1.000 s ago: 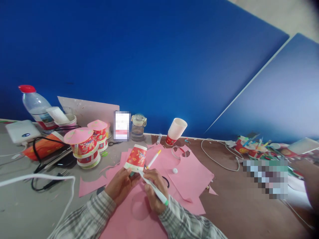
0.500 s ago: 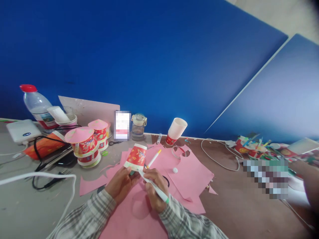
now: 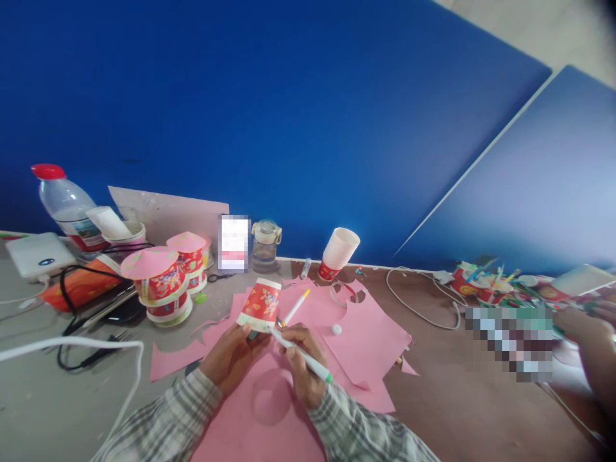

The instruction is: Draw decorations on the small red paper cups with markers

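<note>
Cup (image 3: 260, 304) in L hand (image 3: 233, 355), marker (image 3: 315, 367) in R hand (image 3: 304, 380), jar (image 3: 264, 255) w/ liq.

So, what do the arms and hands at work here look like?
They're a person's: the left hand and right hand are bare, without gloves. The left sleeve and right sleeve are long, in whitish and dark grey plaid.

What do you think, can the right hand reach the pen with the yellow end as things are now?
Probably yes: the yellow-ended pen lies just beyond the right hand, its visible part uncovered. But that hand already holds a green-ended pen, so it may need to free its fingers first.
</note>
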The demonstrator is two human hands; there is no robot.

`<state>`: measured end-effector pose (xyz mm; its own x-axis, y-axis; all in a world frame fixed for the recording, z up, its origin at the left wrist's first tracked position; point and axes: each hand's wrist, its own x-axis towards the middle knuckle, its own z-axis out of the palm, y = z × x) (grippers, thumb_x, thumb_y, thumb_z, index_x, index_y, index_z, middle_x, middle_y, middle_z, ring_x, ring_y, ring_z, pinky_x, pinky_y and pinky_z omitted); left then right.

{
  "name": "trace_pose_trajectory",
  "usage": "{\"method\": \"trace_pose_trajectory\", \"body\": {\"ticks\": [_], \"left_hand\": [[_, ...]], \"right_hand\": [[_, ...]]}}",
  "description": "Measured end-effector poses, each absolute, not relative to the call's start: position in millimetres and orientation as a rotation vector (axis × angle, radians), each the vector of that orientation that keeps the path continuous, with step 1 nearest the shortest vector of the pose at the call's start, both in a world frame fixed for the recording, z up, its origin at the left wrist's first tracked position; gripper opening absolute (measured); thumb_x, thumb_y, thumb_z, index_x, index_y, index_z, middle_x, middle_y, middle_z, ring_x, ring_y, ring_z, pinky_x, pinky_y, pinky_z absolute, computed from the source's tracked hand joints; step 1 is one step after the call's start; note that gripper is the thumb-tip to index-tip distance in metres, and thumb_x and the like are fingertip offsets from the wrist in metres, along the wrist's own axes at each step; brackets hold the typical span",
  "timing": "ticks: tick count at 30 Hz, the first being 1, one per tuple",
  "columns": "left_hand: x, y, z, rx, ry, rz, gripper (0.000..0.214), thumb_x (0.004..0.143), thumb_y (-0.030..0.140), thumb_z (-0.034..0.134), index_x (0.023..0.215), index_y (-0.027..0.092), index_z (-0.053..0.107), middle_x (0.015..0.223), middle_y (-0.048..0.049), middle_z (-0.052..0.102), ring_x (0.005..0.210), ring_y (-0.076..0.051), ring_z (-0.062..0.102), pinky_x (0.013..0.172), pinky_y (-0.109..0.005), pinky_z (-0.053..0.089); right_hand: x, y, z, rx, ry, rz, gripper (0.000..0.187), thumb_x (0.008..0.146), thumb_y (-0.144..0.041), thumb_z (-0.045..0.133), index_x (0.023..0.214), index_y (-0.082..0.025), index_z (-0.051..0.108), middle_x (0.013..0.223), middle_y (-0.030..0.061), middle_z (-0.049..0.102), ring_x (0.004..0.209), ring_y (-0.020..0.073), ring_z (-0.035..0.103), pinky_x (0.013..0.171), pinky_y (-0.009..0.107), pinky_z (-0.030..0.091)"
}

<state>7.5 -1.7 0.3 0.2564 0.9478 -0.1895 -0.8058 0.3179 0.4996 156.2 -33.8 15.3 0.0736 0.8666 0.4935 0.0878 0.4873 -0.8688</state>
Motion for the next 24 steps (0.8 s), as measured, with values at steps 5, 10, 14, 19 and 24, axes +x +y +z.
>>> {"method": "trace_pose_trajectory", "body": {"ticks": [5,10,14,19,24], "left_hand": [[7.6,-1.2,-1.1,0.326,0.491,1.224,0.029,0.064,0.016,0.057,0.093,0.014,0.06,0.084,-0.0158,0.07,0.08,-0.029,0.059,0.071,-0.041,0.049],[7.2,-0.1,-4.3,0.334,0.488,1.223,0.031,0.064,0.018,0.057,0.094,0.014,0.059,0.085,-0.016,0.069,0.081,-0.03,0.059,0.072,-0.043,0.048],[7.3,-0.1,-4.5,0.351,0.503,1.211,0.034,0.063,0.02,0.058,0.096,0.015,0.057,0.085,-0.0161,0.069,0.082,-0.032,0.059,0.072,-0.048,0.047],[7.3,-1.5,-1.4,0.333,0.494,1.223,0.025,0.064,0.018,0.057,0.087,0.012,0.061,0.084,-0.0163,0.069,0.079,-0.029,0.06,0.073,-0.042,0.048],[6.5,-2.0,0.6,0.326,0.489,1.214,0.022,0.064,0.017,0.057,0.085,0.011,0.062,0.083,-0.0162,0.07,0.079,-0.028,0.06,0.073,-0.041,0.049]], "right_hand": [[155.3,-33.2,14.4,-0.935,-1.384,0.705,0.019,0.076,-0.031,0.052,0.082,-0.019,0.064,0.069,0.0044,0.061,0.058,0.0219,0.058,0.054,0.032,0.047],[154.4,-34.6,14.9,-0.919,-1.41,0.689,0.018,0.077,-0.03,0.051,0.082,-0.02,0.065,0.073,0.0054,0.064,0.061,0.0229,0.06,0.057,0.033,0.048],[154.7,-36.2,16.0,-0.889,-1.436,0.636,0.018,0.077,-0.031,0.051,0.081,-0.021,0.066,0.076,0.0066,0.066,0.067,0.0249,0.061,0.062,0.035,0.049],[155.8,-34.6,13.0,-0.913,-1.39,0.7,0.018,0.077,-0.03,0.049,0.083,-0.02,0.064,0.074,0.0052,0.062,0.062,0.0234,0.059,0.059,0.034,0.047],[155.8,-33.6,11.4,-0.939,-1.387,0.699,0.017,0.077,-0.028,0.05,0.084,-0.02,0.063,0.071,0.0041,0.061,0.061,0.0225,0.058,0.057,0.033,0.046]]}}
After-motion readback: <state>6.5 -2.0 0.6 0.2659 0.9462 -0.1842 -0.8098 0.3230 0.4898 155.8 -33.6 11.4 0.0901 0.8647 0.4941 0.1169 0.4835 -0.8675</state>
